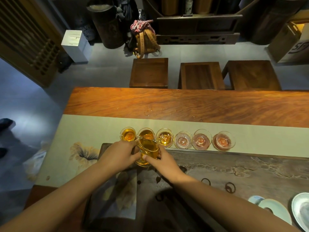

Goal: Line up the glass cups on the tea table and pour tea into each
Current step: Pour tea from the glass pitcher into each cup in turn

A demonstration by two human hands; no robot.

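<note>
Several glass cups stand in a row on the pale table runner (93,129). The leftmost cup (128,134), the second cup (145,133) and the third cup (165,137) hold amber tea. The three cups to the right, such as the fourth cup (183,140) and the last cup (223,141), look empty. A glass pitcher (148,148) of amber tea is tilted with its spout over the third cup. My left hand (119,154) grips its left side and my right hand (164,160) holds its right side and base.
A dark carved tea tray (234,171) lies in front of the cups. Pale ceramic dishes (301,210) sit at the lower right. The wooden table (184,104) extends behind, with three stools (200,76) beyond and a backpack (145,41) on the floor.
</note>
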